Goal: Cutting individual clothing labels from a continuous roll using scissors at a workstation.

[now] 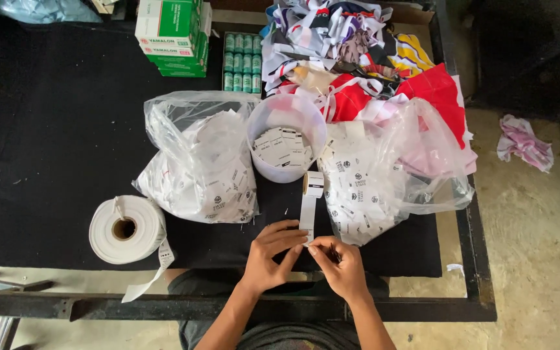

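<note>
Evidently both hands met at the bench's (pixel 46 129) near edge: the left hand (pixel 272 254) and right hand (pixel 338 264) pinched the free end of a label strip (pixel 307 217), its small roll (pixel 313 184) lying just beyond. Separating one label looked the step; that would call for a clean tear.

A tub (pixel 286 139) of labels is sitting at frame centre between two bags (pixel 196 162) (pixel 384 175), with a large roll (pixel 126 229) lying lower left and fabric (pixel 358 52) piled upper right.

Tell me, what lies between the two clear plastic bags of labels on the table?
In the head view, a white plastic tub of cut labels stands between the left bag and the right bag.
</note>
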